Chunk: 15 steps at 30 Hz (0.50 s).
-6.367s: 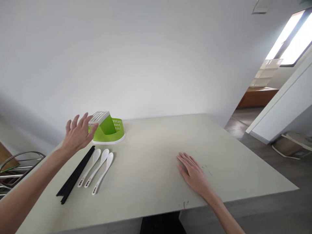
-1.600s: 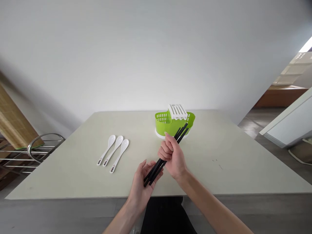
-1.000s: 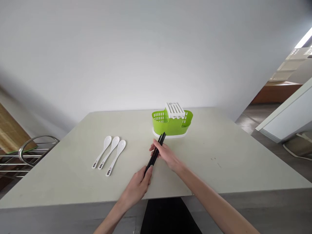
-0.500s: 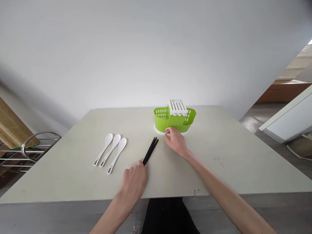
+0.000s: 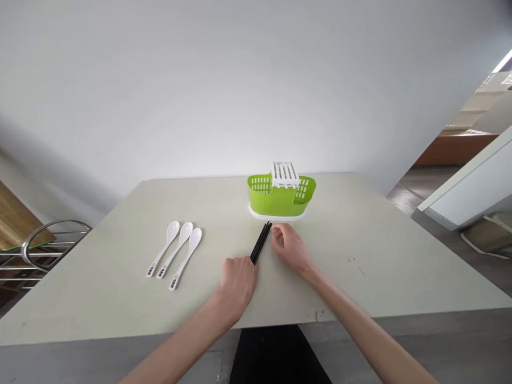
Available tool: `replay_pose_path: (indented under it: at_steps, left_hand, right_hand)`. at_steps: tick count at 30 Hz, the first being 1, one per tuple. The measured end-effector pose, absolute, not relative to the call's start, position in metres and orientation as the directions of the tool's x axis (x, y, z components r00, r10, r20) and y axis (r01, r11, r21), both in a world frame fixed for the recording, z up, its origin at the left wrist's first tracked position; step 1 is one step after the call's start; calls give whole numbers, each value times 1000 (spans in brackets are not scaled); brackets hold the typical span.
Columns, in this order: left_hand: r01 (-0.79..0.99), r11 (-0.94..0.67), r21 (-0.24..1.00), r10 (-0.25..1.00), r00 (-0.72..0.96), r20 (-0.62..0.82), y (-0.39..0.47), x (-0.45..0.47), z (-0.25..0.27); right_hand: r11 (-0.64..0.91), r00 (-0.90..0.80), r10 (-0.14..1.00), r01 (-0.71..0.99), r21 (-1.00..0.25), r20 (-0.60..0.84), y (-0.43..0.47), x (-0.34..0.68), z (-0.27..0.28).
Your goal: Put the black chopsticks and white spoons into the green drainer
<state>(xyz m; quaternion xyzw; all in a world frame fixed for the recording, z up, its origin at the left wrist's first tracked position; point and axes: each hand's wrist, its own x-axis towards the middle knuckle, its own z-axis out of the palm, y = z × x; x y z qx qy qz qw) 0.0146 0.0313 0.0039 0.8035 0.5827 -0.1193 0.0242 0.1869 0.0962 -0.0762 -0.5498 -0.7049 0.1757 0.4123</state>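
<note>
Several thin black chopsticks [image 5: 261, 243] lie bundled together on a slant, their far ends pointing at the basket. My left hand [image 5: 239, 280] is closed around their near ends, low over the table. Beside the far ends is my right hand [image 5: 291, 246], its fingers loosely curled with a gap at the thumb and nothing visible in it. Whether its fingertips touch the chopsticks I cannot tell. Just beyond both hands stands a green utensil basket [image 5: 276, 202] with slotted sides, a white slotted top piece [image 5: 285, 174] and a white base [image 5: 276, 217].
To the left, three white spoons [image 5: 186, 250] lie side by side on the pale table [image 5: 120, 298], handles towards me. A wall [image 5: 240, 96] rises behind the table. A metal rack [image 5: 56, 250] stands past the left edge. At the right is a white panel [image 5: 468, 186].
My left hand has moved right and slightly forward, carrying the chopsticks towards my right hand. My right hand has drawn back from the basket's front to the chopsticks' far ends. The view has shifted slightly.
</note>
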Motion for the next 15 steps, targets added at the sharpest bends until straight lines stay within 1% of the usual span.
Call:
replay_pose_path:
  at_steps: [3, 8, 10, 12, 14, 15]
  left_hand:
    - [960, -243, -136, 950, 207, -235, 22, 11, 9]
    - [957, -257, -132, 946, 221, -238, 9, -19, 25]
    - [970, -208, -124, 967, 185, -174, 10, -43, 32]
    - [983, -125, -132, 991, 118, -59, 14, -74, 35]
    - [981, -59, -182, 996, 70, 58, 19, -106, 33]
    - [977, -26, -213, 995, 46, 92, 21, -120, 30]
  right_hand:
    - [341, -71, 921, 625, -703, 383, 79, 180, -82]
    - [383, -134, 910, 633, -673, 392, 56, 174, -79]
    - [386, -150, 913, 619, -684, 380, 45, 179, -78]
    - [378, -161, 921, 596, -709, 355, 34, 187, -79]
    - [355, -167, 933, 578, -735, 319, 22, 198, -81]
    - [341, -167, 939, 572, -746, 302, 17, 204, -82]
